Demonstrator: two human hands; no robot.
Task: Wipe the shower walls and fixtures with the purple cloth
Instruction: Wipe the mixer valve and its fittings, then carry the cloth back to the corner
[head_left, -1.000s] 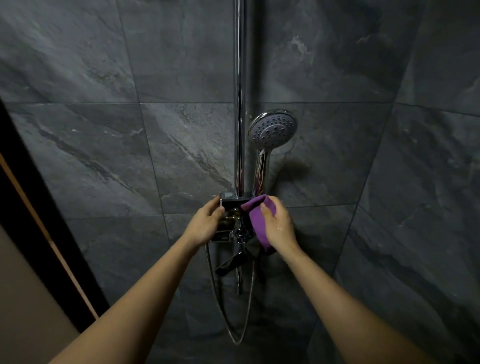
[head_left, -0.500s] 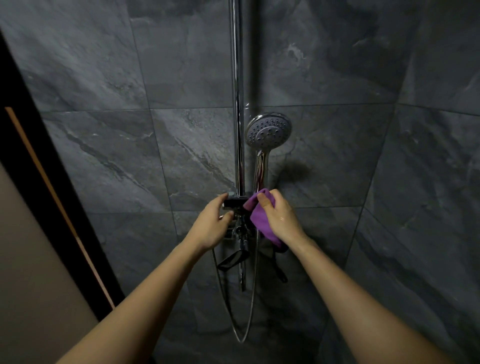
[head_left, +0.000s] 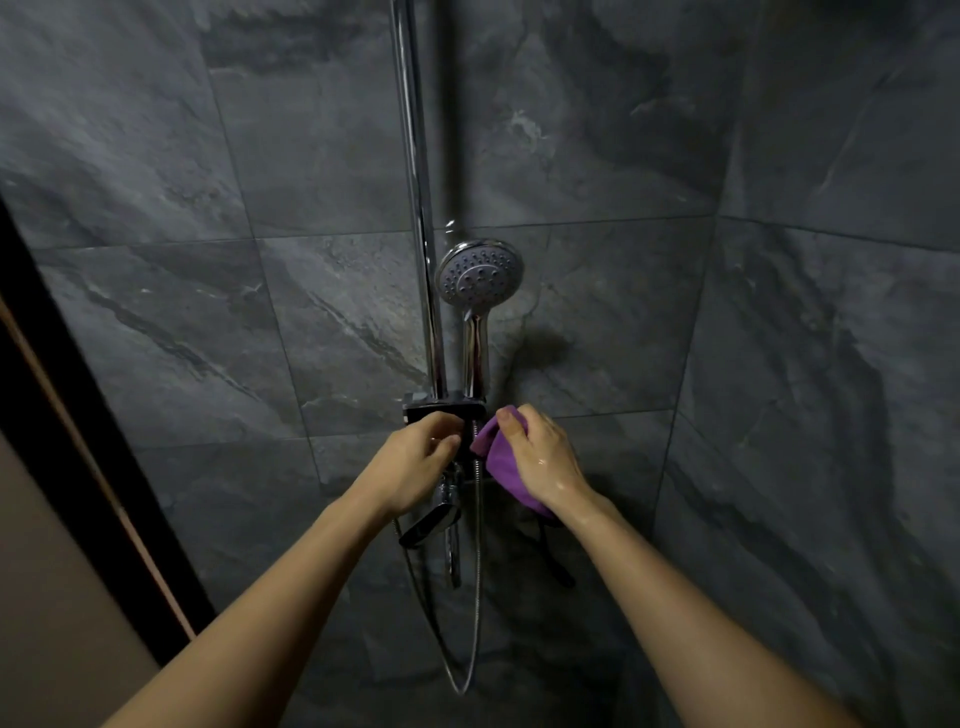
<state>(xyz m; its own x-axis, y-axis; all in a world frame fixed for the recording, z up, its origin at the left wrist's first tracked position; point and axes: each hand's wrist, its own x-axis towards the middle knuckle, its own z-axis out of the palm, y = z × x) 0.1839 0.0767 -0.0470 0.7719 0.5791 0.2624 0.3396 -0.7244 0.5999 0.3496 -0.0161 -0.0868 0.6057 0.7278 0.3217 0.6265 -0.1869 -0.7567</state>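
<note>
1. Holding the purple cloth (head_left: 501, 462), the right hand (head_left: 545, 460) has its fingers curled round it, and the thumb (head_left: 511, 426) presses on top of the bunched end.
2. That cloth sits just right of the dark bracket (head_left: 441, 408), and its top end touches the metal parts there. A strip of it hangs down under the wrist.
3. On the other side, the left hand (head_left: 415, 460) rests on the front of the bracket. Its fingers (head_left: 441, 441) are bent and close together, with the tips at the metal parts below the bracket. I cannot tell if they grip anything.
4. Up above, the round shower head (head_left: 480, 273) stands in the bracket, face turned toward the room.
5. Beside it, a shiny pole (head_left: 421, 208) runs straight up the wall (head_left: 182, 312), which is made of dark grey tiles.
6. Under the hands, a shiny tap handle (head_left: 431, 522) sticks out to the left.
7. Lower still, a thin metal hose (head_left: 475, 597) hangs in a long loop.
8. Both bare arms reach up from below, and the right one looks wet.
</note>
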